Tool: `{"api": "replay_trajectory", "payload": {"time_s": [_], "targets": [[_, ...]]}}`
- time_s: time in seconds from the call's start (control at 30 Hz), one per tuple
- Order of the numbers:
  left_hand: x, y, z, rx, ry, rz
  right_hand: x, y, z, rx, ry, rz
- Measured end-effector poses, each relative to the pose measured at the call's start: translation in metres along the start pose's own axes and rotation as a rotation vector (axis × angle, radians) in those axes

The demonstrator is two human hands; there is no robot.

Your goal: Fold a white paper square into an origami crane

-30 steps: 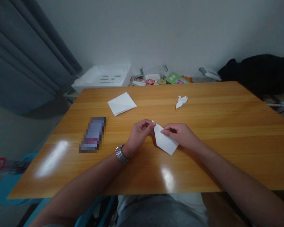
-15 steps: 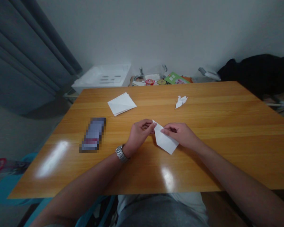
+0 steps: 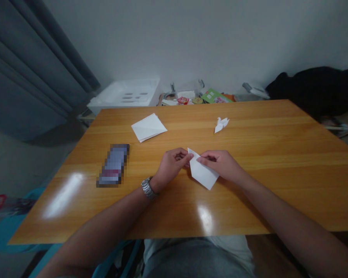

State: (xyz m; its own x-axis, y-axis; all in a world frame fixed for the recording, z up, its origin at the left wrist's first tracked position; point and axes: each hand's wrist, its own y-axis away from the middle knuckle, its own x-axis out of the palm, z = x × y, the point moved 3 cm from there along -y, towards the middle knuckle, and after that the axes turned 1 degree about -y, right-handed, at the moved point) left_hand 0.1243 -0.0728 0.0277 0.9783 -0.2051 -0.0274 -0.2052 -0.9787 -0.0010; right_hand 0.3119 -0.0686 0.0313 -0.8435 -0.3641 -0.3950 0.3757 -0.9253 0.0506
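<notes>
A folded sheet of white paper [image 3: 204, 173], kite-like in outline, is held between both hands above the table. My left hand [image 3: 174, 164], with a metal watch [image 3: 147, 188] on its wrist, pinches the paper's upper left edge near the pointed tip. My right hand [image 3: 220, 164] grips the upper right edge, thumb on the near face and fingers behind, where they are partly hidden. Beyond the hands, a small white origami crane [image 3: 221, 125] lies on the tabletop. Farther left rests a small stack of white paper [image 3: 149, 128].
The wooden table [image 3: 263, 154] has a pixelated phone [image 3: 114, 166] on its left side. Behind its far edge are a white plastic tray [image 3: 126, 92], a green booklet [image 3: 216, 95] and other small items. A black cloth-like thing [image 3: 313, 90] is at the far right.
My left hand has slid slightly down and right along the paper's edge, so a bit more of the tip shows. The right hand keeps its hold.
</notes>
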Motion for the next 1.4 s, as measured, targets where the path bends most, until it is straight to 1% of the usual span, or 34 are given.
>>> {"api": "replay_trajectory", "payload": {"time_s": [0.17,0.33,0.4,0.5,0.67,0.77,0.9,1.0,1.07,1.2,1.4], "targets": [[0.0,-0.001,0.003,0.009,0.012,-0.02,0.0,0.001,0.0,0.022,-0.051,-0.032],[0.002,-0.001,0.012,-0.08,0.095,0.017,-0.003,0.0,0.0,0.004,-0.026,-0.07],[0.002,-0.001,0.013,-0.094,0.1,0.047,-0.005,0.0,0.0,-0.003,-0.018,-0.095],[0.002,0.0,0.011,-0.065,0.077,0.072,-0.006,0.0,0.001,-0.014,-0.018,-0.098],[0.0,-0.001,0.006,-0.02,-0.014,0.067,-0.004,0.001,-0.002,-0.011,-0.052,-0.097],[0.001,-0.002,0.006,-0.002,-0.022,0.067,-0.004,0.001,-0.004,-0.01,-0.057,-0.111],[0.002,-0.002,0.011,-0.035,0.026,0.085,-0.006,-0.001,-0.006,-0.022,-0.048,-0.133],[0.003,0.0,0.013,-0.066,0.018,0.125,-0.008,-0.002,-0.008,-0.034,-0.068,-0.151],[0.004,0.001,0.012,-0.065,-0.008,0.145,-0.008,-0.002,-0.007,-0.033,-0.084,-0.163],[0.004,0.001,0.007,-0.048,-0.034,0.135,-0.008,-0.001,-0.005,-0.023,-0.089,-0.173],[0.005,0.0,0.008,-0.029,-0.003,0.164,-0.008,-0.001,-0.004,-0.031,-0.077,-0.185]]}}
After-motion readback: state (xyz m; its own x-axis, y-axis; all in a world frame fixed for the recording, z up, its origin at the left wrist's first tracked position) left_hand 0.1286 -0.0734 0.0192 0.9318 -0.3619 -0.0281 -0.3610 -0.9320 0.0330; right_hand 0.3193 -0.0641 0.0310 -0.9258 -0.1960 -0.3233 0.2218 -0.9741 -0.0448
